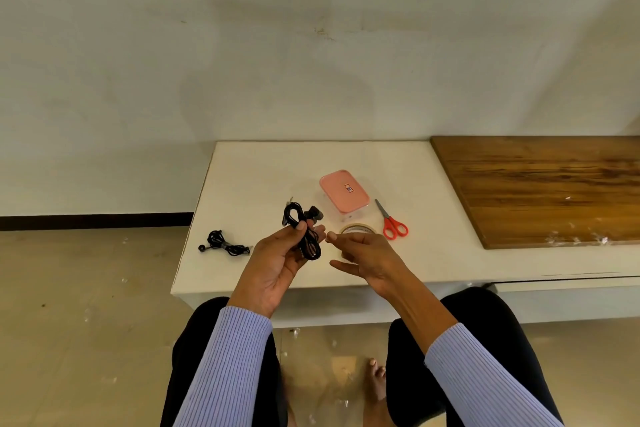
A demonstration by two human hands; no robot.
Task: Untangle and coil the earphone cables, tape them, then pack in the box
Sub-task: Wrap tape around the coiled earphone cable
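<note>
A pale wall rises behind the low white table (263, 166), a wood-grain board (540, 191) lying at its right end. Over its near edge the left hand (277, 263) pinches a coiled black earphone cable (304, 232) between thumb and fingers, glossy loops spilling above and below the grip. The right hand (363, 256) hovers just beside it, thumb and forefinger pressed together; whether a tape strip sits between them I cannot tell. Taping looks to be the step in hand: next, bind the coil's waist. Behind the hands sit the tape roll (356, 228), red-handled scissors (391, 222) and closed pink box (343, 191); left, a bundled earphone (225, 243).
</note>
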